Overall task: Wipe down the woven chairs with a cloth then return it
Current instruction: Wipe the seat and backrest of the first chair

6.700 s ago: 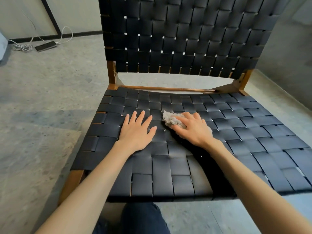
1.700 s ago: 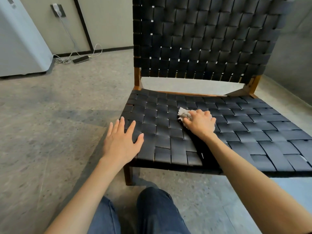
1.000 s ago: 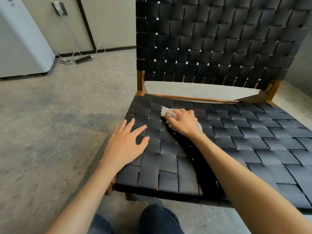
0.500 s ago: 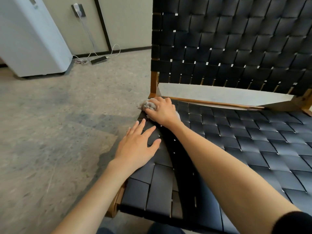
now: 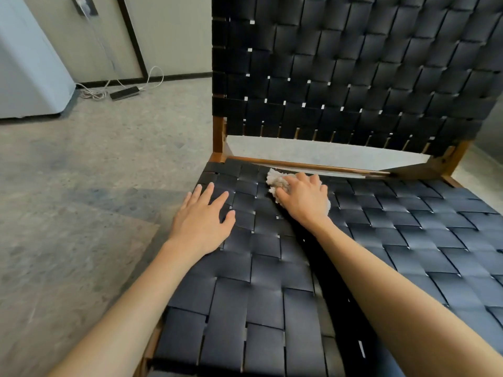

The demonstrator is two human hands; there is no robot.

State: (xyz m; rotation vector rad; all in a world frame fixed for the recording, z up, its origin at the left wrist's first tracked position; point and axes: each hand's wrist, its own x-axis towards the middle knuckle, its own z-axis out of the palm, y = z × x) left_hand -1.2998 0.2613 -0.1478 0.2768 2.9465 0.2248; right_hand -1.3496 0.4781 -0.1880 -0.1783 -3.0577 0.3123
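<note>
1. My right hand (image 5: 302, 198) has its fingers curled over the cloth (image 5: 276, 180) and presses the bunched wad down onto the woven seat (image 5: 266, 270). A pale tuft shows past my knuckles on the far-left side, and a sliver shows at the right of my palm.
2. My left hand (image 5: 202, 219) lies flat on the seat with its fingers straight and spread, holding nothing. It is just left of the right hand and a little nearer to me, close to it but not touching.
3. What the coming move turns on is that the cloth is under my right hand, not my left. I judge that the right hand does the wiping and the left only braces. The cloth is a lump with no clear long axis, so any stroke takes its line from the seat.
4. The cloth sits in the far-left part of the seat, just on the near side of the wooden rear rail (image 5: 313, 166), which runs left to right. I cannot tell whether the cloth touches the rail.
5. Most of the weave stretches away to the right and back toward me. My guess is that the next stroke goes right along the rail or draws in toward me.
6. Beyond the rail and an open gap stands the woven backrest (image 5: 353, 72), out of reach of both hands as they lie.
7. To the left is the speckled floor (image 5: 81, 186), with a white appliance (image 5: 27, 72) and a power strip (image 5: 123, 93) far off by the wall. The place where the cloth goes back is not in view.
</note>
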